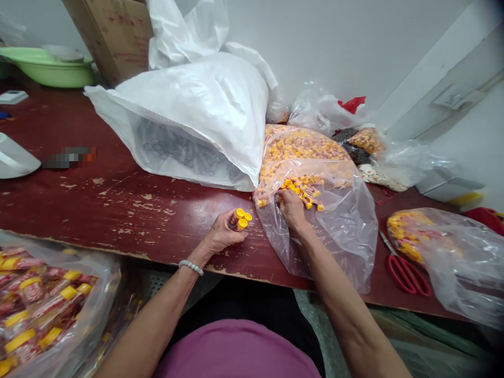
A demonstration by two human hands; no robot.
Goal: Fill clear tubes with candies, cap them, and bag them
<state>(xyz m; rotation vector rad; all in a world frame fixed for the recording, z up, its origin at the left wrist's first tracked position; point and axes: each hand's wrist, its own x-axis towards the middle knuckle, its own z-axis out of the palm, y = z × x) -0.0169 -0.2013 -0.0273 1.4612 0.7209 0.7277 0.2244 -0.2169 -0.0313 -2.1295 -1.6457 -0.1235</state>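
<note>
Three small tubes with yellow caps [241, 219] stand bunched in my left hand [220, 233], caps up, just above the table's front part. My right hand [292, 210] reaches into the mouth of a large clear plastic bag [334, 231]. Its fingertips are at a heap of small yellow-and-red pieces [307, 191] there; whether they pinch one is hidden. Left of that bag lies a white sack [205, 105], its open side facing me. Inside the sack are many clear empty tubes [177, 149].
Red-handled scissors [407, 273] lie right of the clear bag, beside another bag of yellow pieces [409, 236]. At lower left, a bag holds yellow-capped filled tubes [43, 299]. A green basin [59, 71] and a cardboard box [118, 37] stand at back left.
</note>
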